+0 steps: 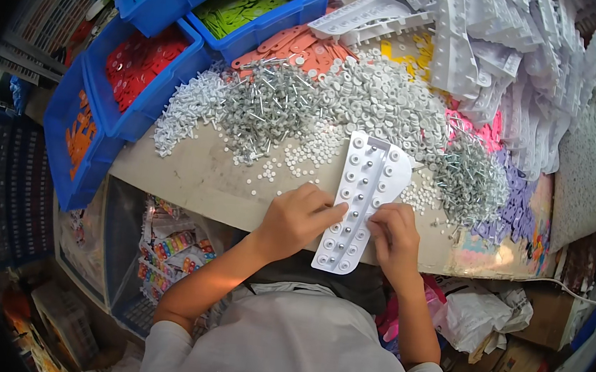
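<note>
In front of me a white plastic panel (pixel 344 241) stands lengthwise, its lower end jutting past the table's front edge. White round washers sit along both its sides, and several metal pins run down the middle channel. My left hand (pixel 298 218) grips the panel's left edge, the thumb lying over its face. At the right edge my right hand (pixel 395 237) has its fingers curled and pinched against the panel; anything small between those fingertips is hidden. Just beyond the panel lie heaps of white washers (pixel 385 97) and silver metal pins (pixel 263 100).
Blue bins hold red pieces (pixel 141 67), orange pieces (pixel 81 133) and green pieces (pixel 247 9). White panels (pixel 511 63) are stacked at the back right. More pins (pixel 471 177) and purple pieces (pixel 512 199) lie right. A clear bag (pixel 591 157) stands at the table's right end.
</note>
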The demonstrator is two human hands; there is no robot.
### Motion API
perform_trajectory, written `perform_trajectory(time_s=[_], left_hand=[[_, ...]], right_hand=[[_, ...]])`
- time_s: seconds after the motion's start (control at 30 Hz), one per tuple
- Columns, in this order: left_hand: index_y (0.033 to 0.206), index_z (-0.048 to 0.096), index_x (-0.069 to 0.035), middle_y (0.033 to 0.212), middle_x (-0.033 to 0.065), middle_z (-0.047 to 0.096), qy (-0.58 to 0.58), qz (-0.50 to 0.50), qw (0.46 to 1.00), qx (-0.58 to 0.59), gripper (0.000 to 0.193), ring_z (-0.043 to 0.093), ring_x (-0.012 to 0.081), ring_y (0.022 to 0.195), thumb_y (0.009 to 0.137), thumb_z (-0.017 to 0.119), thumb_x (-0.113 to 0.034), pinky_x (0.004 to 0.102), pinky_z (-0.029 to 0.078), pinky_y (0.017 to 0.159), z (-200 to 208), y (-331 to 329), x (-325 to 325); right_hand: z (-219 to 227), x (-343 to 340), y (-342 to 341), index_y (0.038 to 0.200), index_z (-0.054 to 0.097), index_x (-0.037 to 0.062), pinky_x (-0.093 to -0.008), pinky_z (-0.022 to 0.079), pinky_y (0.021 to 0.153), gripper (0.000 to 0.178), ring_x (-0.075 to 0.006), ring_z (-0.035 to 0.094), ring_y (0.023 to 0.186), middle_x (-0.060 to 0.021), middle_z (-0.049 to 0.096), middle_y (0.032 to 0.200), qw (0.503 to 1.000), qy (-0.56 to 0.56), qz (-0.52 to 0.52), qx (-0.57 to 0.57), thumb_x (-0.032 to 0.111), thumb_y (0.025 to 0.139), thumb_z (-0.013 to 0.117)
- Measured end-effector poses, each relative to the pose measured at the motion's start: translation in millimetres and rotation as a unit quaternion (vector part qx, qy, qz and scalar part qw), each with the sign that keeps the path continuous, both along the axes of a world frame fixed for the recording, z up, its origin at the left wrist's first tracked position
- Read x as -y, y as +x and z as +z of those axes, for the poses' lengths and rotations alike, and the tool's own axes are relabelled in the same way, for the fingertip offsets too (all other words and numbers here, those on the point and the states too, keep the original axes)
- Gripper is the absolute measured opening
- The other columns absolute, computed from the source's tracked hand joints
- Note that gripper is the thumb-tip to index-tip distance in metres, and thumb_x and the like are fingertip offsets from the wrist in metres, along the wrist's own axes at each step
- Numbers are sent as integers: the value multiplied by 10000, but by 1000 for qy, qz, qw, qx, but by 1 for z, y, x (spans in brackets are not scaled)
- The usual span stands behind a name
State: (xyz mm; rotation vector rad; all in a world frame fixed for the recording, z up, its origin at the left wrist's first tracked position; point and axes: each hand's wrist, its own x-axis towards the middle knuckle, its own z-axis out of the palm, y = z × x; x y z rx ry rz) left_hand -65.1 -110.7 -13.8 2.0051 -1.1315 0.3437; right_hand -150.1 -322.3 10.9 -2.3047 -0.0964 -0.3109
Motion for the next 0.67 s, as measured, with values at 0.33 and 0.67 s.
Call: perform_trajectory(time_s=[0.33, 0.67], left_hand=[[967, 734, -24, 947, 33, 603, -107, 6, 929, -353, 109, 604, 114, 821, 864, 769, -16, 261, 488, 629, -2, -6, 7], [1097, 647, -33, 1053, 50, 615, -146, 149, 933, -294, 123, 609, 133, 928, 978, 656, -63, 229, 497, 811, -2, 5, -13]], right_hand=[[-1, 2, -1, 951, 615, 7, -341, 521, 735, 180, -275, 609, 894, -127, 604, 982, 999, 27, -3, -23, -93, 828, 702], [0, 2, 0, 953, 607, 12, -356, 508, 766, 189, -284, 595, 913, -121, 608, 985, 999, 31, -2, -29, -97, 827, 694]])
